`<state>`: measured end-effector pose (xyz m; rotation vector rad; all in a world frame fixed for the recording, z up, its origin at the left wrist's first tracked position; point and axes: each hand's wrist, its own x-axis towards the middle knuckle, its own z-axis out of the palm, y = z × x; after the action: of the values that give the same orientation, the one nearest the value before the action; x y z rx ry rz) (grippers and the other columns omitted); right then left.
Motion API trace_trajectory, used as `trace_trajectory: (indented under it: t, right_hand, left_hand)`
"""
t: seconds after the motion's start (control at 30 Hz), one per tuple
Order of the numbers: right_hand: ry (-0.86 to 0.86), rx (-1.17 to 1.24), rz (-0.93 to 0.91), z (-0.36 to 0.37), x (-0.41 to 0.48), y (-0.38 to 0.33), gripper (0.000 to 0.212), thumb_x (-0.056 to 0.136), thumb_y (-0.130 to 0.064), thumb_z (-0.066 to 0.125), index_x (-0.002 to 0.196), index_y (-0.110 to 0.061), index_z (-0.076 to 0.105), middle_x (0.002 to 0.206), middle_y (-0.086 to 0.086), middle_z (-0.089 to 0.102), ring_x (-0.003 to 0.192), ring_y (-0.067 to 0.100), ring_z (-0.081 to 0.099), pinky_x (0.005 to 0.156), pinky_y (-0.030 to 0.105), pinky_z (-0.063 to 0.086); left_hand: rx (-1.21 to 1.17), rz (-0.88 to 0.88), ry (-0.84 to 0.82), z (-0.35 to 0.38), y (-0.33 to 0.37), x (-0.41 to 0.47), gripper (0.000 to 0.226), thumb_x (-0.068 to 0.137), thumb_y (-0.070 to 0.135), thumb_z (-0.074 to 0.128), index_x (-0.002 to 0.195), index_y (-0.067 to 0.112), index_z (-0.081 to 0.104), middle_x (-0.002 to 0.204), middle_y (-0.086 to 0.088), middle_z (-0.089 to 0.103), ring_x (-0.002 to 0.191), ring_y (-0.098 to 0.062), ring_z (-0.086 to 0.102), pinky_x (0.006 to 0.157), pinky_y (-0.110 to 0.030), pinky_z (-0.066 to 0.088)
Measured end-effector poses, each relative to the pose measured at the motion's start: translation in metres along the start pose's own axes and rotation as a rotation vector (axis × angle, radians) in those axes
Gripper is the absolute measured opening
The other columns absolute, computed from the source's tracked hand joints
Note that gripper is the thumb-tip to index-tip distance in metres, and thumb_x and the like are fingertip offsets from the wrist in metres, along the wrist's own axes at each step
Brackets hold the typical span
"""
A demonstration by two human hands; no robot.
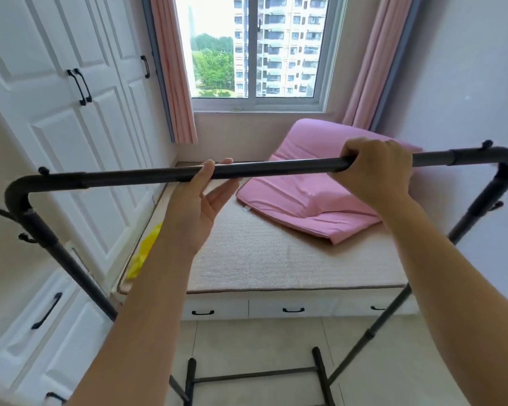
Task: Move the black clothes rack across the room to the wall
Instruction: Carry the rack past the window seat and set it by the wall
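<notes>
Fingers (349,158) of the right hand (373,171) wrap the black clothes rack (276,167) top bar; left hand (194,206) fingers spread, unclosed — close both firmly before lifting.

Black clothes rack (147,174) feet (bottom edge) cut off.

left hand (200,200) open, right hand (373,168) clenched

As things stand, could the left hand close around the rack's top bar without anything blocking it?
Probably yes: the left hand is open with its fingers already at the top bar, which is bare there; the right hand grips farther along.
</notes>
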<state>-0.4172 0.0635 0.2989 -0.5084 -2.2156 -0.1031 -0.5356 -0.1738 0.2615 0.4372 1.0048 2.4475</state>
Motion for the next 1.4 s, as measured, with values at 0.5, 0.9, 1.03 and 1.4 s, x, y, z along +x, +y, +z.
trace_trajectory:
  t: [0.5, 0.9, 1.03, 1.4]
  right_hand:
    - [-0.001, -0.166, 0.135, -0.04, -0.025, 0.1, 0.008, 0.074, -0.024, 0.07, 0.07, -0.018, 0.068, 0.057, 0.001, 0.06, 0.058, 0.024, 0.053, 0.06, 0.025, 0.034]
    - [0.047, -0.205, 0.218, -0.063, -0.037, 0.166, 0.014, 0.071, -0.023, 0.076, 0.064, -0.017, 0.065, 0.053, 0.003, 0.061, 0.051, 0.021, 0.046, 0.06, 0.025, 0.03]
    - [0.052, -0.212, 0.256, -0.071, -0.039, 0.187, 0.015, 0.072, -0.02, 0.074, 0.061, -0.017, 0.063, 0.048, -0.001, 0.052, 0.049, 0.022, 0.044, 0.06, 0.026, 0.027]
    - [0.078, -0.26, 0.324, -0.094, -0.051, 0.275, 0.028, 0.071, -0.025, 0.069, 0.057, -0.027, 0.045, 0.046, -0.008, 0.041, 0.046, 0.021, 0.038, 0.057, 0.027, 0.032]
  left_hand:
    - [-0.001, -0.121, -0.125, 0.076, -0.077, 0.018, 0.019, 0.098, 0.009, 0.053, 0.087, 0.004, 0.068, 0.095, -0.013, 0.076, 0.094, -0.033, 0.073, 0.089, -0.039, 0.058]
    - [0.0, -0.193, -0.218, 0.129, -0.13, 0.036, 0.014, 0.097, 0.01, 0.055, 0.093, 0.003, 0.066, 0.099, -0.013, 0.076, 0.096, -0.032, 0.074, 0.086, -0.037, 0.059]
    - [-0.011, -0.205, -0.246, 0.147, -0.149, 0.042, 0.013, 0.097, 0.011, 0.054, 0.094, 0.002, 0.063, 0.095, -0.011, 0.077, 0.095, -0.032, 0.074, 0.088, -0.038, 0.059]
    - [-0.004, -0.289, -0.295, 0.221, -0.218, 0.059, 0.011, 0.098, 0.011, 0.055, 0.092, 0.004, 0.062, 0.094, -0.01, 0.077, 0.088, -0.03, 0.075, 0.089, -0.039, 0.058]
